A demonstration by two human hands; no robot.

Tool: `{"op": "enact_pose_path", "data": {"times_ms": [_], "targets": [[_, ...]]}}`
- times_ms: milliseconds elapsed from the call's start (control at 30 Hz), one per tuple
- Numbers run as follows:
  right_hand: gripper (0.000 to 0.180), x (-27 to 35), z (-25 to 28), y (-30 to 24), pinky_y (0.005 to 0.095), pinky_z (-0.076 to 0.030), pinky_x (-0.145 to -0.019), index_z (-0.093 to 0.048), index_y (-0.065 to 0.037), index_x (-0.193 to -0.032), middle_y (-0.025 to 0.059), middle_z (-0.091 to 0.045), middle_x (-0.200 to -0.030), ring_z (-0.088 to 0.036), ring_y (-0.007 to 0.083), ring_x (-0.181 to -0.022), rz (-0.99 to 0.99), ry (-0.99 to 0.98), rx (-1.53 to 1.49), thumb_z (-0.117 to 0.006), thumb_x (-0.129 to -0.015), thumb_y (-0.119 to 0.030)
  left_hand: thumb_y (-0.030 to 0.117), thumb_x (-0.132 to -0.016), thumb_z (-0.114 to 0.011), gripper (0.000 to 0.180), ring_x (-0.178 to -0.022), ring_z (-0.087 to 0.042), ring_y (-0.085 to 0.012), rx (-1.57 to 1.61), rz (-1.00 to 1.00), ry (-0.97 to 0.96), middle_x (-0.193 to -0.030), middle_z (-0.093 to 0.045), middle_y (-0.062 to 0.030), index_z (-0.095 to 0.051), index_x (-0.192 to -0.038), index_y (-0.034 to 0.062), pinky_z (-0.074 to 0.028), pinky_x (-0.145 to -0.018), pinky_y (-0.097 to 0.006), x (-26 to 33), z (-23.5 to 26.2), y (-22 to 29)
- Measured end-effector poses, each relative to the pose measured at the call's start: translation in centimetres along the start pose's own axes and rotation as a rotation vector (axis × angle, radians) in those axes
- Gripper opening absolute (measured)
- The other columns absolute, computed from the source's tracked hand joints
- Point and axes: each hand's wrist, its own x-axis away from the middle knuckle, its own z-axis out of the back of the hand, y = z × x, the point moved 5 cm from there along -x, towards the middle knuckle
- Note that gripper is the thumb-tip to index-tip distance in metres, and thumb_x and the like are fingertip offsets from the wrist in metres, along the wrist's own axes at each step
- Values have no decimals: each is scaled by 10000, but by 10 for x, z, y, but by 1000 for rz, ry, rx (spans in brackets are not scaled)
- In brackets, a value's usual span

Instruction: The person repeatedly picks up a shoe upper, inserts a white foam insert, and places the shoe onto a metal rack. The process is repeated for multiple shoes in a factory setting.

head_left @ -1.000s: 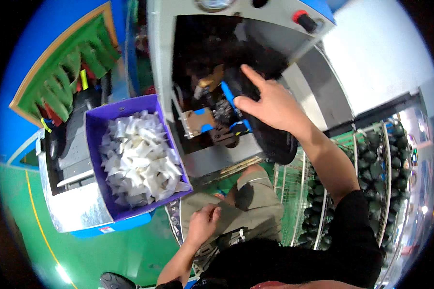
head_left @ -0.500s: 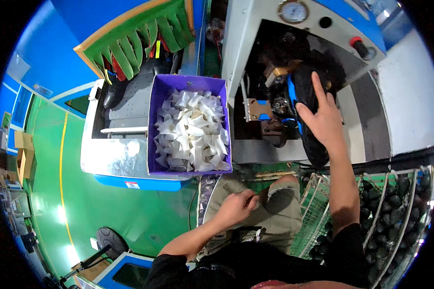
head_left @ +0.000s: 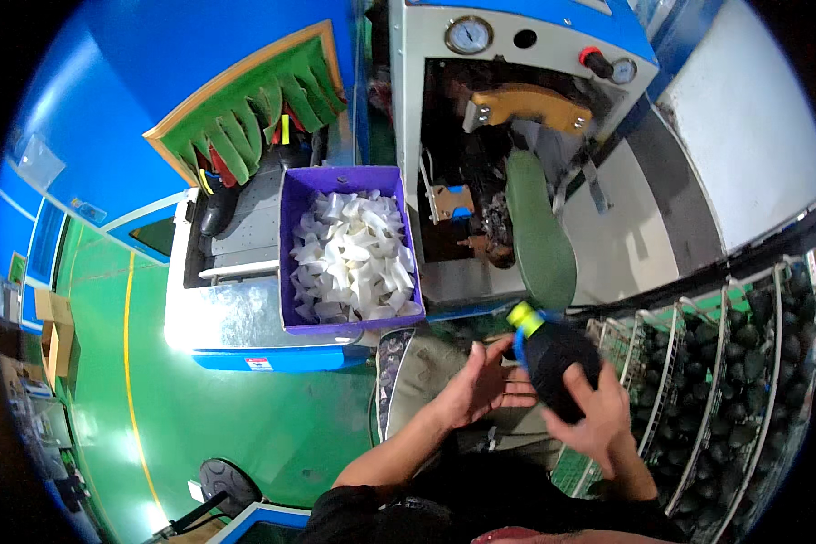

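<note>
In my right hand (head_left: 594, 412) is a black shoe upper (head_left: 553, 358) with blue edging and a bright yellow-green tab. Its tab end points up toward the machine; my fingers close over its lower right side. Just to the left, my left hand (head_left: 485, 385) is open, palm turned to the upper, fingers spread and near its blue edge. Whether they touch it I cannot tell. Beyond the upper, a green sole-shaped form (head_left: 542, 231) stands out of the machine's dark opening, below a tan curved clamp piece (head_left: 535, 106).
A purple box (head_left: 349, 325) of white curved plastic pieces (head_left: 354, 254) stands left of the machine (head_left: 412, 100). Behind it, another machine with a green strip curtain (head_left: 236, 127) holds dark shoes. Wire racks (head_left: 666, 390) with many black rounded pieces stand at the right.
The black upper has come out of the machine toward my lap in my right hand, baring the green form. My left hand has risen from my lap and opened beside the upper.
</note>
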Motion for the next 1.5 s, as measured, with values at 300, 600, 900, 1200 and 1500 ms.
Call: {"op": "enact_pose_path", "data": {"times_ms": [300, 600, 900, 1200, 1500], "targets": [[858, -127, -38, 57, 475, -546, -998, -260, -70, -1576, 164, -658, -1316, -677, 288, -1123, -392, 20, -2001, -769, -887, -84, 215, -945, -653, 495, -1177, -629, -272, -656, -6, 378, -1343, -631, -148, -601, -1371, -33, -498, -1038, -416, 23, 57, -34], [1032, -41, -4, 94, 353, -425, -1104, -308, -114, -1635, 141, -569, -1482, -571, 260, -1272, 83, 545, -915, -835, -749, -149, 199, -795, -760, 351, -1502, -336, -378, -1258, -33, -4, -1666, -308, -239, -654, -1068, 6, -245, -1220, -444, 39, 9, -77], [864, 332, 76, 41, 364, -477, -1084, -375, -47, -1582, 243, -596, -1434, -631, 302, -1258, -987, 785, -310, -741, -805, -144, 138, -855, -760, 283, -1405, -423, -326, -1554, -35, -287, -1698, -249, -167, -631, -1072, 11, -367, -1142, -408, 14, 10, -80], [832, 468, 74, 38, 501, -440, -1097, -199, -37, -1624, 384, -335, -1532, -516, 540, -1298, -1621, 1301, 391, -581, -885, -59, 60, -769, -825, 251, -1475, -382, -448, -1754, -25, -556, -1641, -334, -245, -654, -949, 19, -410, -1132, -457, -8, -38, -126], [443, 561, 116, 152, 561, -569, -828, -590, -19, -1290, 323, -666, -1131, -680, 500, -944, -1907, 887, 713, -659, -950, -294, 85, -909, -727, 154, -1470, -380, -383, -1563, -96, -262, -1649, -351, -223, -602, -959, 9, -294, -1199, -447, 15, -10, -114]]}}
